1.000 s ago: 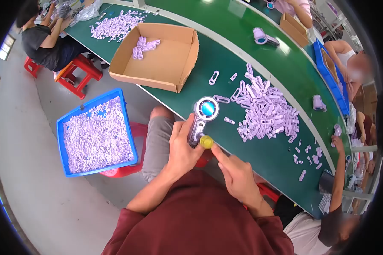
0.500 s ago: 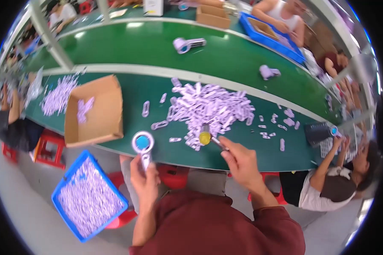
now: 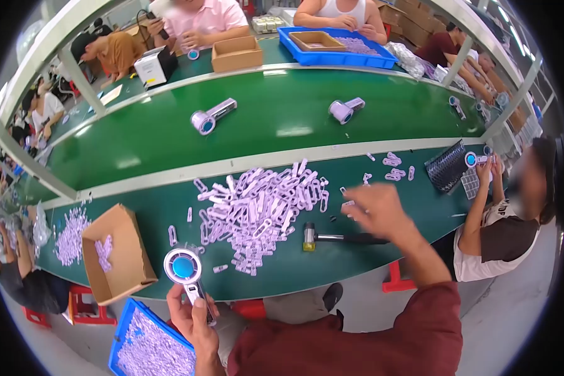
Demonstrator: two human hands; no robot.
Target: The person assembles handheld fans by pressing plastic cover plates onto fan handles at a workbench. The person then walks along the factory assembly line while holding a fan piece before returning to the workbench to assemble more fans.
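Note:
My left hand is closed round the handle of a lilac and white handheld fan with a blue centre, held upright at the table's front edge. My right hand hovers over small lilac parts on the right of the table; its fingers are bent and blurred, and what lies under them is partly hidden. A hammer with a yellow-tipped head and dark handle lies on the green table just below that hand. Left of the hammer is a large pile of lilac clip-shaped parts.
A cardboard tray with several lilac parts stands at the left, above a blue bin of small parts. Two fans lie on the green belt. A co-worker sits at the right.
The hammer has left my right hand and lies on the table. My right hand has moved away from it toward the small parts. The view has shifted; my left hand still holds the fan.

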